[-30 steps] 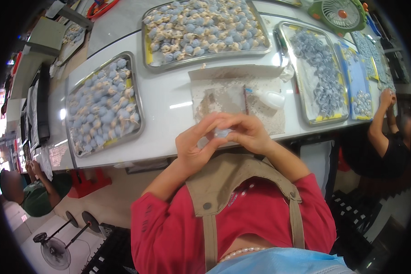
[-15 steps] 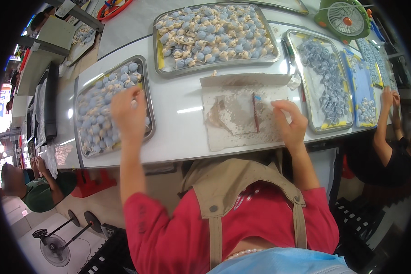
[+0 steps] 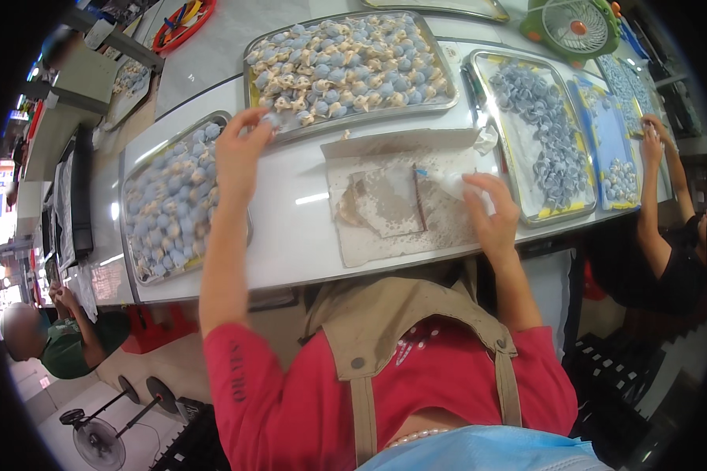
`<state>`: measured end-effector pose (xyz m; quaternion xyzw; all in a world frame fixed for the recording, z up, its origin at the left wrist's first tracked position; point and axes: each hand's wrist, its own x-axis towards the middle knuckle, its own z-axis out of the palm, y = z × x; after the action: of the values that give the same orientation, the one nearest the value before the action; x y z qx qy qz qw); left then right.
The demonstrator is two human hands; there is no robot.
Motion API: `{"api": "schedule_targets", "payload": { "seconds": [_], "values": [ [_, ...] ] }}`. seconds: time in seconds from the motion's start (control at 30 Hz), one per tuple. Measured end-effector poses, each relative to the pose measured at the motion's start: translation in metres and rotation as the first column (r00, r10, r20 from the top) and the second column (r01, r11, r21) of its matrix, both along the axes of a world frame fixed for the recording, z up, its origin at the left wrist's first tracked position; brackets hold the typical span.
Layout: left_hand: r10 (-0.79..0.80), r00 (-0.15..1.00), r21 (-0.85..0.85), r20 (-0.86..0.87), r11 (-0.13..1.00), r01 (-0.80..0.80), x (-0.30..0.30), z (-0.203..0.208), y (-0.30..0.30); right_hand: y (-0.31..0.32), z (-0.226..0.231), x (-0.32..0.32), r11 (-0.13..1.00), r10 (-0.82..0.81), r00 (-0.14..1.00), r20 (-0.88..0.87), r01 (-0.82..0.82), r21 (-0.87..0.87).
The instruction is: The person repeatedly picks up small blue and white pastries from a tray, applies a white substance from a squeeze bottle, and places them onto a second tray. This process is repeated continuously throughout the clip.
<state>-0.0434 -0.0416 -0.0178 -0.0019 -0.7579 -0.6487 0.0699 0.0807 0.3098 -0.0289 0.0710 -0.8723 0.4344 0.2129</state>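
Note:
My left hand (image 3: 242,149) is at the near left corner of the large metal tray (image 3: 353,119), its fingers pinched at a small, blurred blue-and-cream doll head (image 3: 272,119). Many such pieces (image 3: 346,67) fill that tray. Below the left hand lies a smaller tray (image 3: 145,276) of similar blue-grey pieces, partly covered by my forearm. My right hand (image 3: 491,216) hovers over the right edge of a stained cardboard sheet (image 3: 361,243), thumb and fingers curled together. By its fingertips is a whitish blur I cannot make out. A thin dark red stick with a blue end (image 3: 420,200) lies on the cardboard.
Right of the cardboard stands a tray of grey-blue cupped pieces (image 3: 562,177), with a blue tray (image 3: 605,149) beyond it. A green fan (image 3: 577,27) is at the far right. A red basin (image 3: 184,27) sits far left. Co-workers sit on both sides.
My left hand has moved from over the left tray, up and rightward, to the large tray's corner. My right hand stays near the cardboard, and a whitish blur now shows by its fingertips.

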Motion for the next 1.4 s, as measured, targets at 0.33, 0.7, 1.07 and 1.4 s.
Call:
{"api": "schedule_targets", "payload": {
  "seconds": [0.33, 0.7, 1.07, 1.4],
  "values": [
    [-0.579, 0.723, 0.909, 0.377, 0.381, -0.169, 0.155, -0.004, 0.096, 0.004, -0.005, -0.002, 0.944, -0.095, 0.988, 0.122, 0.050, 0.325],
    [-0.542, 0.733, 0.803, 0.411, 0.596, -0.009, 0.156, -0.006, 0.116, -0.006, 0.019, 0.034, 0.959, 0.062, 0.965, 0.255, 0.013, -0.283],
    [-0.391, 0.869, 0.580, 0.304, 0.800, 0.157, 0.168, -0.011, 0.118, -0.016, 0.056, 0.034, 0.971, 0.162, 0.986, -0.025, -0.155, 0.181],
    [-0.386, 0.875, 0.572, 0.292, 0.804, 0.164, 0.170, -0.014, 0.120, -0.024, 0.058, 0.031, 0.952, 0.211, 0.975, -0.069, -0.189, 0.241]
  ]
}}
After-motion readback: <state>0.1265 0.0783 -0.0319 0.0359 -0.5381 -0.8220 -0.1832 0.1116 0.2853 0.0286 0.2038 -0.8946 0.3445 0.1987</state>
